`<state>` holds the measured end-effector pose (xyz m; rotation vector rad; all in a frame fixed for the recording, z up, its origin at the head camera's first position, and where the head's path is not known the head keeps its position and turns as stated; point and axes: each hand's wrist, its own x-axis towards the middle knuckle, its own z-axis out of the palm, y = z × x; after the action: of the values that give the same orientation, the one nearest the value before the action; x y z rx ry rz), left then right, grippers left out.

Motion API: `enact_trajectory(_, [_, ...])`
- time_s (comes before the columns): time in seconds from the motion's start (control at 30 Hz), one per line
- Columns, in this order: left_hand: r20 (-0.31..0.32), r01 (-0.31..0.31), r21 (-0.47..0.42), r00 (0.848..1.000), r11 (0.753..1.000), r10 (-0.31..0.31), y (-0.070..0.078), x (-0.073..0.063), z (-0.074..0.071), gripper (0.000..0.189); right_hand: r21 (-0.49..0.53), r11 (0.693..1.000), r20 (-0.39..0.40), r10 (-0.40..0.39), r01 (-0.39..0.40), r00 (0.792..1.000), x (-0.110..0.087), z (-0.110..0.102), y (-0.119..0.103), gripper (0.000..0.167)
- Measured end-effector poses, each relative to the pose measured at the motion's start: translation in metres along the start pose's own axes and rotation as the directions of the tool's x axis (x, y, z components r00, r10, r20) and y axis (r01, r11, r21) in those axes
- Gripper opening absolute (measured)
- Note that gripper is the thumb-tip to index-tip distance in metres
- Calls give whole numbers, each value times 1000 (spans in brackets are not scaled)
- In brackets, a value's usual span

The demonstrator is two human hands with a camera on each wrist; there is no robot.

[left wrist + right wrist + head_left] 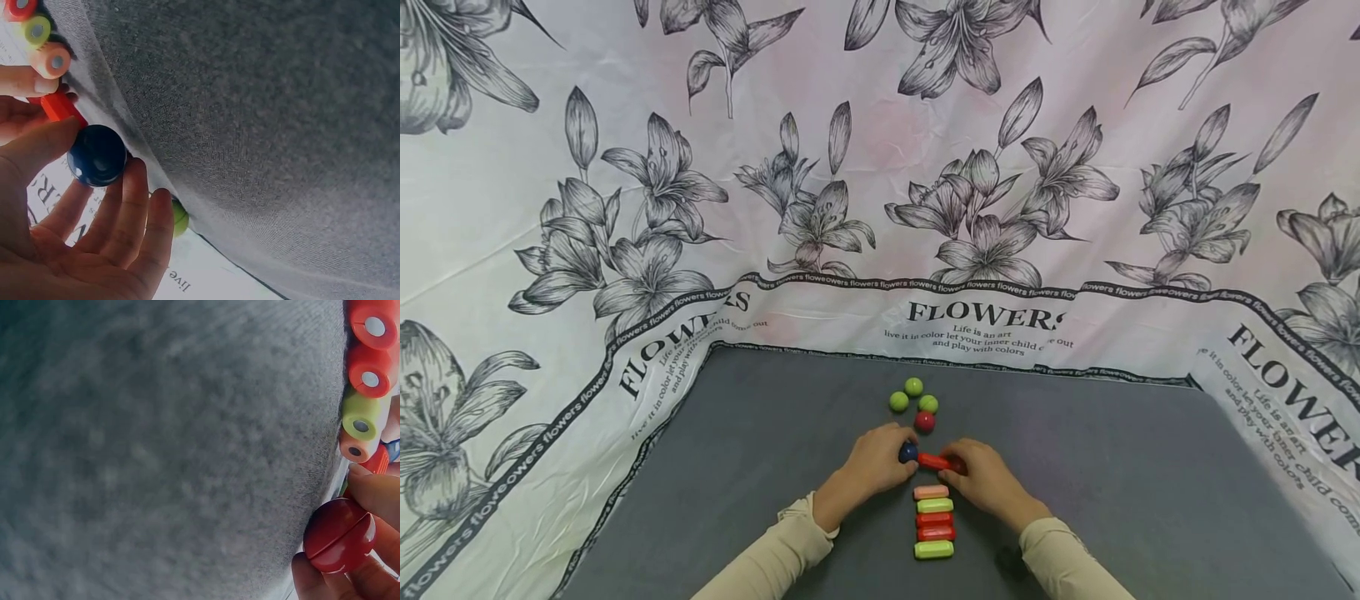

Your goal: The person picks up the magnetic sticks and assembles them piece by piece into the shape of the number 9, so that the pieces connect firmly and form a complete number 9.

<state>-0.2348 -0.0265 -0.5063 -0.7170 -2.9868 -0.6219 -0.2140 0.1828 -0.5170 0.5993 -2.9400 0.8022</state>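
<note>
My left hand (874, 460) pinches a dark blue ball (97, 156) between thumb and fingers. From the ball a short red rod (932, 461) reaches across to my right hand (988, 477). Within the right fingers and thumb is a glossy red ball (339, 535) with a seam line, at the rod's other end. Whether rod and red ball touch is hidden by the fingers. Just below the hands lies a column of rods: a peach rod (931, 492), a yellow-green rod (935, 505), two red rods (936, 532) and another yellow-green rod (934, 550). Their ends show round metal discs.
Beyond the hands, three green balls (913, 387) sit in a cluster with a loose red ball (925, 422) beside them. The grey tabletop (775, 417) is bordered by a hanging white cloth (820, 321) printed with flowers.
</note>
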Motion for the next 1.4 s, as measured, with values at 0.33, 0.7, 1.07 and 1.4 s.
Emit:
enact_trajectory(0.33, [4, 3, 2, 1000, 1000, -3, 0, -3, 3, 30, -5, 1000, 10, 5, -5, 1000, 0, 1, 0, 19])
enact_trajectory(0.7, [-8, -17, 3, 1000, 1000, 17, 3, -7, 3, 30, -27, 1000, 11, -6, 7, 1000, 0, 0, 1, 20])
enact_trajectory(1.07, [-6, -6, 4, 1000, 1000, 6, 4, -7, 4, 30, -32, 999, 20, 5, -4, 1000, 0, -4, -3, 20])
enact_trajectory(1.4, [-20, -14, 7, 1000, 1000, 14, 5, -8, 7, 28, -39, 999, 30, -15, 17, 999, 3, -3, -4, 20])
